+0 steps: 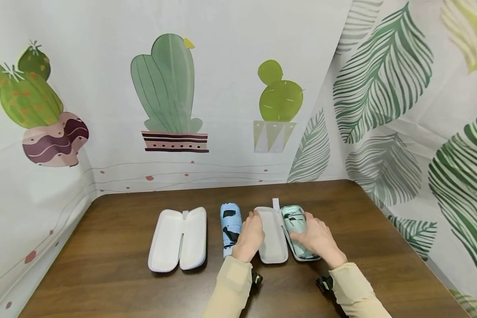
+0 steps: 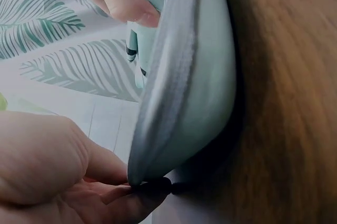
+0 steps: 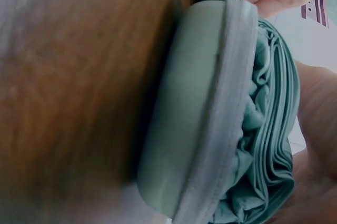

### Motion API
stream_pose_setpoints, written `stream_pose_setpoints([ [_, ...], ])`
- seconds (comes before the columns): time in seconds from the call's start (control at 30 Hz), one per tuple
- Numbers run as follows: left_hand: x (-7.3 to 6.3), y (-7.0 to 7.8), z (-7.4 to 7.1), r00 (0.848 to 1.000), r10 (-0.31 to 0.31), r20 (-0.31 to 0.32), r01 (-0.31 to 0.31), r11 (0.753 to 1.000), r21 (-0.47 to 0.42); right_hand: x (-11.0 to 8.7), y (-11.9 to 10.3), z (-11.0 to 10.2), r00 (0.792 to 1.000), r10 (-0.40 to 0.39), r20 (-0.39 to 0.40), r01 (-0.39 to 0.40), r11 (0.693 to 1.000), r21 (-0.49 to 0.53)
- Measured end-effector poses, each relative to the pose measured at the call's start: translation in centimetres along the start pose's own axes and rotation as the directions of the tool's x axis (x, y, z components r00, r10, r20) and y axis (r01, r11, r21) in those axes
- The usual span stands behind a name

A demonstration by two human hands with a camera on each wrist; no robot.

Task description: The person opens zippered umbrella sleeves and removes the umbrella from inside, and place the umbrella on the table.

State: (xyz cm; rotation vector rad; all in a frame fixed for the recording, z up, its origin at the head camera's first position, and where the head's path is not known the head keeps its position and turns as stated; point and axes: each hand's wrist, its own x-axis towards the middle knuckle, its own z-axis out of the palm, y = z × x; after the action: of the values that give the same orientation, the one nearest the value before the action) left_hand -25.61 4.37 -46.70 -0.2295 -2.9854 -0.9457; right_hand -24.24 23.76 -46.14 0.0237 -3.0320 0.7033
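A pale green zip case [image 1: 272, 240] lies unfolded on the table, with a light grey lining and a grey zip edge. My left hand [image 1: 249, 236] pinches the outer rim of its left half; in the left wrist view the thumb meets the zip edge [image 2: 166, 87] while fingers reach beneath. In the right half lies a folded mint-green umbrella [image 1: 296, 224], its pleated cloth bulging above the rim in the right wrist view. My right hand [image 1: 317, 236] grips this umbrella from above, thumb on its left side and fingers toward its far right. Part of the umbrella is hidden by the hand.
A folded blue umbrella [image 1: 231, 223] lies just left of my left hand. Farther left, a second case [image 1: 166, 240] is spread wide, its white lining facing up. The wooden table [image 1: 119, 247] meets a printed cloth backdrop [image 1: 230, 88] behind.
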Motion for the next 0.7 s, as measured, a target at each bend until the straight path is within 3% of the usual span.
stream_pose_setpoints([
  [0.33,-0.2,0.0,-0.1,1.0,0.013,-0.018,-0.013,1.0,0.013,0.0,0.1,-0.3,1.0,0.016,-0.002,-0.015,1.0,0.019],
  [0.7,-0.3,0.3,-0.3,1.0,-0.016,0.008,0.016,1.0,-0.004,0.1,0.4,-1.2,0.999,0.019,-0.042,-0.016,0.997,0.073],
])
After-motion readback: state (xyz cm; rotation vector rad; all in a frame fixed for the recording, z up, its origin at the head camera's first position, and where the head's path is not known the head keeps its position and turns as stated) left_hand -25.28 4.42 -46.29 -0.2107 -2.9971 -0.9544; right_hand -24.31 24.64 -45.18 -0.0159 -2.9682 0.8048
